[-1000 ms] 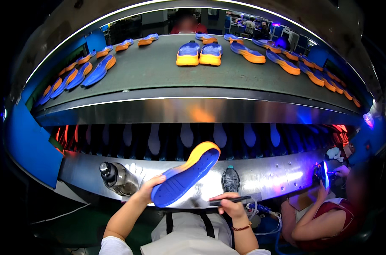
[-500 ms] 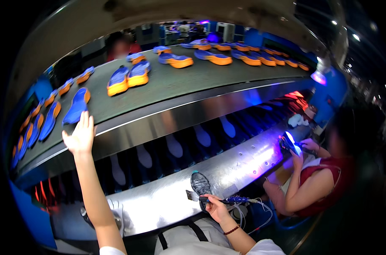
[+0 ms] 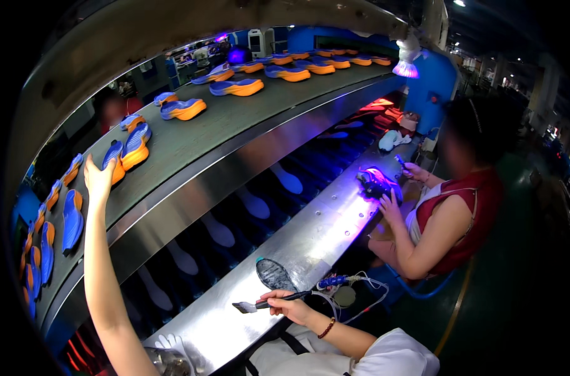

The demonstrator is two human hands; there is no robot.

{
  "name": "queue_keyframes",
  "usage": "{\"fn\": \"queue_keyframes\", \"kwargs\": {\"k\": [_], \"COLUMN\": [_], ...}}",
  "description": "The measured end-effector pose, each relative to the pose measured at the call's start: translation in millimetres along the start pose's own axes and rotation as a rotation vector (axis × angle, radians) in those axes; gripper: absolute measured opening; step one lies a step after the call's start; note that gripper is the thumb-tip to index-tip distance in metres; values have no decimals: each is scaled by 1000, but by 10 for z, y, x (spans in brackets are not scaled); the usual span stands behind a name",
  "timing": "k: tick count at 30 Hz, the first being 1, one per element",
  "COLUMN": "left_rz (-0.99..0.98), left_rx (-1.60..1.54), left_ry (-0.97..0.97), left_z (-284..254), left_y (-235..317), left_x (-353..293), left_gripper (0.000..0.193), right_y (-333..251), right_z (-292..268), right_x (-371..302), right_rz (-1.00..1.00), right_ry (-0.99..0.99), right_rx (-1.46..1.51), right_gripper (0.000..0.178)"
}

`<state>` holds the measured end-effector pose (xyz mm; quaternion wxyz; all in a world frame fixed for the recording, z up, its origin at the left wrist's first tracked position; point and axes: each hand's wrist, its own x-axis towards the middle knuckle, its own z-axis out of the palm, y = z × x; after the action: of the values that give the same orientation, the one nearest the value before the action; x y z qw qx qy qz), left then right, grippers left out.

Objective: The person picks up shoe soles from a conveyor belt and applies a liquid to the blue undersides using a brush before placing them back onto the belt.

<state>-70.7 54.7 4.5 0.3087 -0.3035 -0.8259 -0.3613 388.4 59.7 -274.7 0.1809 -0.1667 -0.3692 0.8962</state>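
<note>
My left hand (image 3: 99,180) is stretched over the dark green conveyor belt (image 3: 191,135), its thumb and fingers apart at the edge of a blue and orange shoe sole (image 3: 116,170). Whether they grip it I cannot tell. A second sole (image 3: 136,147) lies close against that one on its right. Low in front of me, my right hand (image 3: 287,305) is closed round the black handle of a flat brush (image 3: 246,307), bristles pointing left. Just beyond the brush, a dark shoe (image 3: 274,276) with a grey-smeared surface lies on the metal ledge (image 3: 219,329).
More soles (image 3: 236,88) line the belt. Under it, a lower rack holds pale sole-shaped pieces (image 3: 217,230). At right a seated co-worker (image 3: 451,213) handles a dark shoe (image 3: 376,183) under violet light. A metal pot (image 3: 169,361), a white glove (image 3: 171,342) and cables (image 3: 366,282) are near me.
My view has turned right. My left hand has moved past the nearest single sole to one of the paired soles. The brush remains in my right hand, shifted slightly off the dark shoe.
</note>
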Motion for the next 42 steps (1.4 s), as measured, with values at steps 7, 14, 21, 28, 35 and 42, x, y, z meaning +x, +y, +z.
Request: {"fn": "queue_keyframes", "kwargs": {"k": [7, 14, 21, 28, 35, 42], "left_rz": [-21, 56, 298, 374, -430, -493], "left_rx": [173, 139, 21, -365, -1506, -2178], "left_ry": [-314, -268, -398, 3, 10, -820], "left_z": [99, 43, -325, -779, -975, -784], "left_y": [-36, 318, 641, 602, 753, 227], "left_x": [-233, -334, -603, -1377, -2387, -3491], "left_gripper": [54, 40, 32, 25, 48, 88], "right_y": [67, 70, 97, -21, -260, -602], "right_z": [-340, -180, -43, -283, -182, -135], "right_x": [-88, 35, 5, -54, 25, -88], "right_rz": [43, 49, 17, -50, -206, -381], "right_ry": [25, -23, -54, 37, 14, -66], "right_rx": [57, -33, 71, 97, 126, 180], "right_gripper": [25, 24, 23, 25, 26, 28]}}
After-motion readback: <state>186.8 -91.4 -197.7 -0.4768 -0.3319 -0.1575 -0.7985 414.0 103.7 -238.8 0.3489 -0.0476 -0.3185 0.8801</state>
